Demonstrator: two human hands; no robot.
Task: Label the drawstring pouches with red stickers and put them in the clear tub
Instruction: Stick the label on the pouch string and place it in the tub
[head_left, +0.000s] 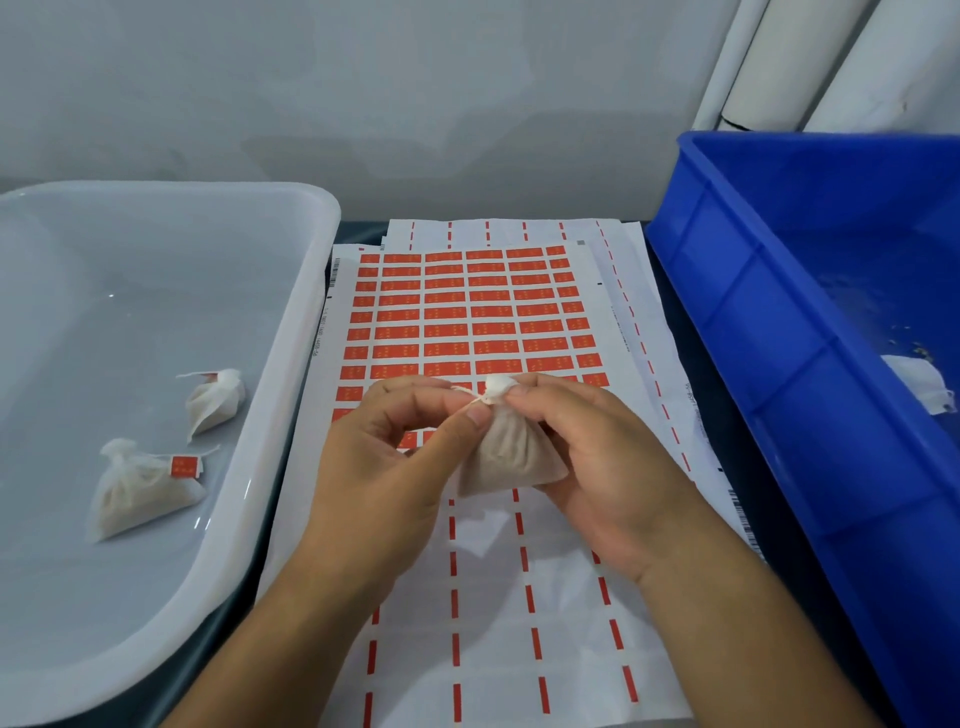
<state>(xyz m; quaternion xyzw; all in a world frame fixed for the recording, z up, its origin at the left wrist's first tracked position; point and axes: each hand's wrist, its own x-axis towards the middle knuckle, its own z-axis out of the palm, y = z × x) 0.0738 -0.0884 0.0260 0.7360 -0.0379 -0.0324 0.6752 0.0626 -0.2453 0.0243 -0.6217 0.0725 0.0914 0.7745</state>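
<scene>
The right hand (587, 447) gripped the drawstring pouch (511, 452), neck up; the left hand (395, 447) pinched its string (467, 397), seemingly unlabelled, over the sticker sheet (467, 322).

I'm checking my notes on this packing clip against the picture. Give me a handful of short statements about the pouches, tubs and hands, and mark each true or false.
1. Two white drawstring pouches with red stickers lie in the clear plastic tub. True: one pouch, the other.
2. The right hand holds a small beige fabric pouch. True.
3. The left hand is peeling a sticker off the sheet. False: its fingers pinch the held pouch's drawstring.
4. The blue plastic crate is on the left side. False: it is on the right, and the clear tub is on the left.
5. The sheet of red stickers lies between the tub and the crate. True.
</scene>
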